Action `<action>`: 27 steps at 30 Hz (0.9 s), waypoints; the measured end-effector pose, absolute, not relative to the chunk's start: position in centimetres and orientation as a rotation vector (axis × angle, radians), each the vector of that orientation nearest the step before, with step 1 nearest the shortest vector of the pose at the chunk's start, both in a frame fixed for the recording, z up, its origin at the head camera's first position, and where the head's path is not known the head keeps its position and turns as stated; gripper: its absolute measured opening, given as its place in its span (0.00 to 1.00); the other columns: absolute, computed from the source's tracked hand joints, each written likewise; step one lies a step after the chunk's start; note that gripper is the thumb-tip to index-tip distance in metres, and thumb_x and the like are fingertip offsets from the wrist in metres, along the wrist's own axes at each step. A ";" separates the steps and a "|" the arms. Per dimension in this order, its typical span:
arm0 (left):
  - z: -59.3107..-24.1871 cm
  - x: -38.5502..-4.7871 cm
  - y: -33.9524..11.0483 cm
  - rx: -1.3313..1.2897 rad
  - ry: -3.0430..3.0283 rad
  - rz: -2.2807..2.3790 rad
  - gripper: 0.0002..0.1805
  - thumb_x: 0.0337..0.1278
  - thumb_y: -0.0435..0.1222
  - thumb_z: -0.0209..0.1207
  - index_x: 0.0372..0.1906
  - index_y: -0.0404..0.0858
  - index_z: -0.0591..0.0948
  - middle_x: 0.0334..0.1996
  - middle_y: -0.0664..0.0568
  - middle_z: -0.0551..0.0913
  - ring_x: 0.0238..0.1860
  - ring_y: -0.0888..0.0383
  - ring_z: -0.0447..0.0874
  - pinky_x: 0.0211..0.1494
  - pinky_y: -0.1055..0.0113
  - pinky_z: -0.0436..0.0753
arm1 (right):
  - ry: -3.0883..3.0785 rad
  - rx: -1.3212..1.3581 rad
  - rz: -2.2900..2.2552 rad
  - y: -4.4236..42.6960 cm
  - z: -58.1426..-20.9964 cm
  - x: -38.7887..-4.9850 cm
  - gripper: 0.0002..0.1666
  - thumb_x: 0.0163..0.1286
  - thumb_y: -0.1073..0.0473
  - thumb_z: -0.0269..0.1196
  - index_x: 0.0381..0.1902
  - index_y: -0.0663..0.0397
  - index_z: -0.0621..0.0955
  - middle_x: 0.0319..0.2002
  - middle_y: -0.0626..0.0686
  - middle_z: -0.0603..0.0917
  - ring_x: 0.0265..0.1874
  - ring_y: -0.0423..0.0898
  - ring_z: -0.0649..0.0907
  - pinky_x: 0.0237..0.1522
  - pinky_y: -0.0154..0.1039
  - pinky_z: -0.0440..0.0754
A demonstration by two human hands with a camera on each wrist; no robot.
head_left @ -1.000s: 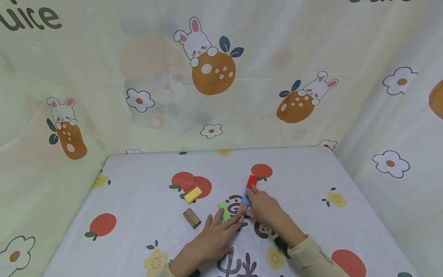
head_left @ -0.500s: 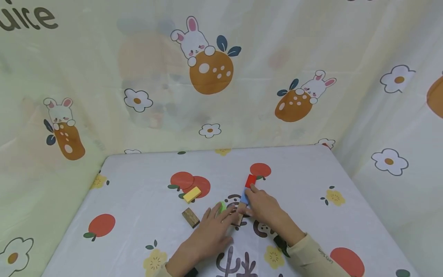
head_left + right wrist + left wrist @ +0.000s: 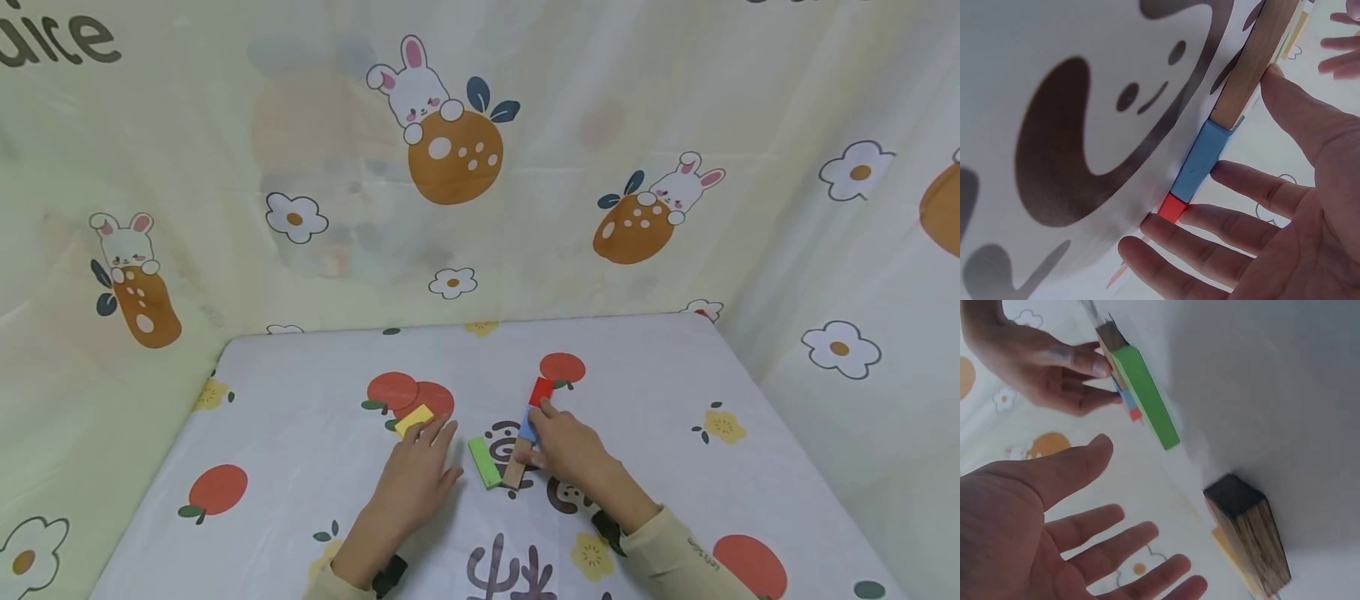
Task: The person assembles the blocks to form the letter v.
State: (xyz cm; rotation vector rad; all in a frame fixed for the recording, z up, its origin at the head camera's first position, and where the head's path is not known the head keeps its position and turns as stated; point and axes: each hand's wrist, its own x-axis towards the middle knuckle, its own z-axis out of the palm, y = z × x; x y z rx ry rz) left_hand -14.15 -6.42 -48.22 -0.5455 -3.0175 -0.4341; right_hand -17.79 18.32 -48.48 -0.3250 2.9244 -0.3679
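A red block (image 3: 541, 391), a blue block (image 3: 527, 428) and a light wooden block (image 3: 514, 467) lie end to end in a slanting row. My right hand (image 3: 573, 450) rests along the row's right side; in the right wrist view, the thumb touches the wooden block and the index finger the blue one. A green block (image 3: 484, 462) lies with its near end at the row's near end. My left hand (image 3: 412, 479) hovers with spread fingers near the yellow block (image 3: 412, 421). A dark brown wooden block (image 3: 1250, 537) shows near its fingers in the left wrist view but is hidden in the head view.
A white tablecloth (image 3: 637, 367) printed with fruit, flowers and animals covers the table. Printed curtains (image 3: 337, 150) hang behind it and at both sides.
My left hand has lifted off the green block and moved left, over the brown block, uncovering the green block. The right hand has stayed at the row.
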 end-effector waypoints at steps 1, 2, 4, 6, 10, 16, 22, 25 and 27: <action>-48.2 -14.1 -6.6 -0.531 -3.014 -0.428 0.37 0.63 0.46 0.72 0.74 0.39 0.76 0.74 0.44 0.77 0.71 0.41 0.77 0.67 0.44 0.84 | 2.925 -0.325 -0.367 18.3 -48.5 -17.8 0.45 0.65 0.38 0.75 0.71 0.58 0.76 0.77 0.68 0.71 0.65 0.65 0.83 0.57 0.61 0.88; -48.2 -14.1 -6.8 -0.513 -3.016 -0.424 0.36 0.63 0.46 0.73 0.73 0.38 0.77 0.74 0.44 0.78 0.69 0.41 0.78 0.67 0.46 0.85 | 2.926 -0.326 -0.367 18.3 -48.5 -17.7 0.45 0.65 0.38 0.75 0.71 0.58 0.76 0.77 0.68 0.71 0.65 0.65 0.83 0.57 0.61 0.88; -48.1 -14.1 -7.3 -0.479 -3.015 -0.425 0.36 0.61 0.45 0.74 0.71 0.37 0.78 0.71 0.43 0.80 0.67 0.42 0.79 0.65 0.47 0.85 | 2.932 -0.333 -0.369 18.3 -48.5 -17.8 0.44 0.65 0.39 0.75 0.69 0.58 0.77 0.77 0.68 0.72 0.65 0.65 0.83 0.57 0.60 0.88; -48.0 -14.1 -7.8 -0.438 -3.008 -0.433 0.35 0.59 0.45 0.75 0.69 0.35 0.79 0.67 0.42 0.83 0.63 0.42 0.81 0.63 0.47 0.86 | 2.938 -0.342 -0.371 18.3 -48.5 -17.8 0.42 0.66 0.39 0.74 0.68 0.58 0.77 0.77 0.69 0.72 0.64 0.65 0.83 0.56 0.60 0.89; -47.7 -14.2 -8.9 -0.357 -3.006 -0.442 0.32 0.55 0.43 0.78 0.63 0.34 0.83 0.60 0.41 0.88 0.54 0.42 0.83 0.55 0.47 0.86 | 2.945 -0.356 -0.370 18.3 -48.7 -17.8 0.38 0.66 0.40 0.74 0.64 0.58 0.78 0.76 0.69 0.72 0.63 0.64 0.84 0.54 0.58 0.89; -47.5 -14.0 -9.6 -0.270 -3.059 -0.439 0.22 0.53 0.43 0.78 0.48 0.35 0.86 0.42 0.46 0.89 0.41 0.48 0.79 0.45 0.52 0.84 | 2.946 -0.352 -0.363 18.3 -48.7 -17.6 0.38 0.66 0.41 0.74 0.64 0.58 0.79 0.76 0.69 0.73 0.62 0.63 0.84 0.56 0.58 0.89; -47.7 -13.7 -10.3 -0.203 -3.080 -0.402 0.14 0.54 0.41 0.75 0.32 0.38 0.82 0.26 0.50 0.80 0.33 0.51 0.74 0.35 0.57 0.78 | 2.948 -0.345 -0.351 18.3 -48.6 -17.5 0.39 0.66 0.42 0.75 0.66 0.59 0.78 0.76 0.68 0.73 0.62 0.63 0.85 0.57 0.57 0.89; -47.5 -13.5 -10.4 -0.183 -3.116 -0.367 0.19 0.51 0.45 0.79 0.37 0.34 0.86 0.29 0.48 0.85 0.34 0.50 0.77 0.37 0.54 0.82 | 2.952 -0.337 -0.343 18.3 -48.6 -17.5 0.39 0.66 0.42 0.75 0.66 0.59 0.78 0.76 0.68 0.73 0.63 0.63 0.84 0.57 0.57 0.89; -47.4 -13.4 -10.4 -0.179 -3.132 -0.356 0.23 0.47 0.46 0.81 0.40 0.34 0.87 0.30 0.47 0.86 0.35 0.50 0.78 0.38 0.52 0.84 | 2.954 -0.338 -0.339 18.3 -48.6 -17.5 0.39 0.66 0.42 0.75 0.66 0.59 0.78 0.76 0.68 0.73 0.63 0.63 0.84 0.57 0.58 0.89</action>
